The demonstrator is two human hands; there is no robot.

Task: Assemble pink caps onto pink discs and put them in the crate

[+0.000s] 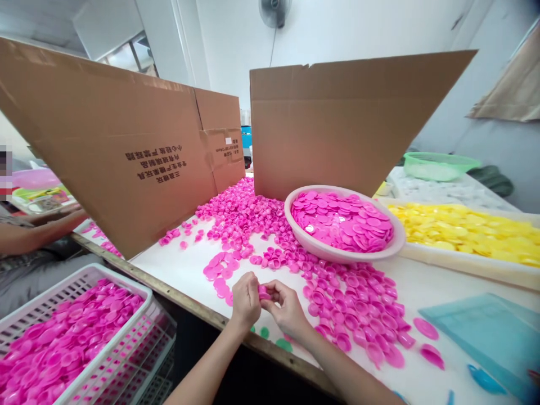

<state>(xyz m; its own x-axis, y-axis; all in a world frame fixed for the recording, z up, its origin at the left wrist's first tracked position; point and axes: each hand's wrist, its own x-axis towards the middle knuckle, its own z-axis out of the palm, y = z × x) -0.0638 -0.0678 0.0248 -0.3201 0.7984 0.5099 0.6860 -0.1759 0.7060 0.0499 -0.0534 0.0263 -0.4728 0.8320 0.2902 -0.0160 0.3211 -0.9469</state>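
My left hand [245,301] and my right hand [287,307] meet above the near edge of the white table [181,270]. Both are closed on a small pink plastic piece [264,292] held between their fingertips. Loose pink plastic pieces [354,315] lie scattered on the table right of my hands and in a long heap toward the back. A round pale bowl [343,253] behind them is full of flat pink discs.
Two upright cardboard sheets [126,152] wall off the table's back and left. A white basket [126,337] of pink pieces stands at lower left. A tray of yellow pieces [464,230] and a blue lid [493,332] lie right. Another person's arm [37,230] rests at far left.
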